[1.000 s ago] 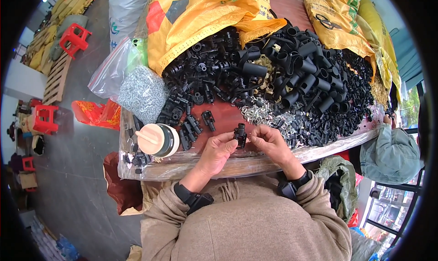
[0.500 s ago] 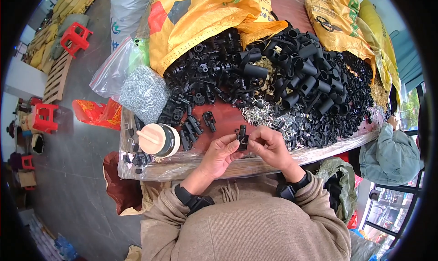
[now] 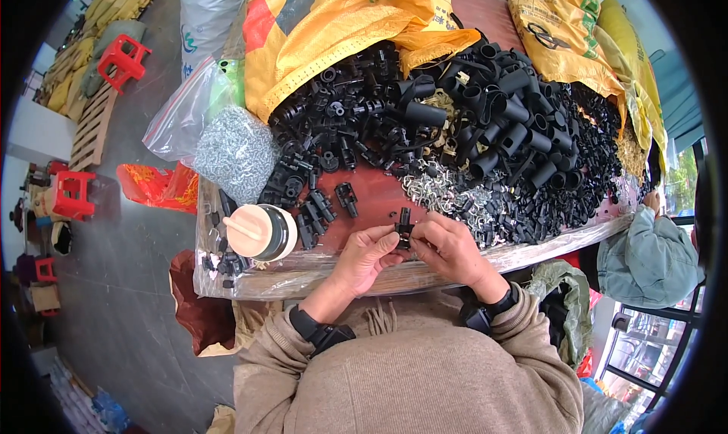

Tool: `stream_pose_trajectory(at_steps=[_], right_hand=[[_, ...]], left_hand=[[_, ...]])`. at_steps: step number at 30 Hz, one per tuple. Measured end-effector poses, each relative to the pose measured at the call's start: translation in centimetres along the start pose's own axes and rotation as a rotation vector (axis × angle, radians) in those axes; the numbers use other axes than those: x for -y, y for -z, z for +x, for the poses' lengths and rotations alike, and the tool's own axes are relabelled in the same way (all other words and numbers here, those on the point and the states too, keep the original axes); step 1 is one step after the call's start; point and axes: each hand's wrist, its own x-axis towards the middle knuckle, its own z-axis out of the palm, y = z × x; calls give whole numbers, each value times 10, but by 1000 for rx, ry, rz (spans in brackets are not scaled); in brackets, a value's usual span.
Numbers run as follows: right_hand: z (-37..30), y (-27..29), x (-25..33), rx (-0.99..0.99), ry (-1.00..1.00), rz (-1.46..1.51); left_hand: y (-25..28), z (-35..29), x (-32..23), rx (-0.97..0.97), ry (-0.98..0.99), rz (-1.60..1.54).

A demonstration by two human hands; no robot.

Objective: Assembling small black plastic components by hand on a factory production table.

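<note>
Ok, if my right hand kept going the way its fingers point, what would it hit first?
Your right hand points left, so it would likely meet the left hand first; both already pinch the small black part between them.

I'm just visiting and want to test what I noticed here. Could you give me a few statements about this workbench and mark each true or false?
1. Both hands, left hand and right hand, hold one small black plastic part. True.
2. The cup with a pale lid stands to the person's right. False: it stands on the left.
3. A heap of black tubular parts lies on the table. True.
4. The sacks behind the heap are blue. False: they are yellow.
5. A clear bag of small silvery pieces lies at the table's left end. True.
</note>
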Motion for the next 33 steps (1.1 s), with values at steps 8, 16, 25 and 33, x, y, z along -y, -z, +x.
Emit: stream_pose_trajectory(at_steps=[8,16,25,33], right_hand=[[0,2,-11,30,204,-167],[-9,-16,-32,53,-497,715],[55,20,-68,-90,-141,-504],[66,29,-30,-133,-113,-650]], left_hand=[[-4,3,-2,-19,24,66],[3,10,-8,11,40,77],[-17,0,-13,-1,-10,17],[-35,-30,-23,47,-25,1]])
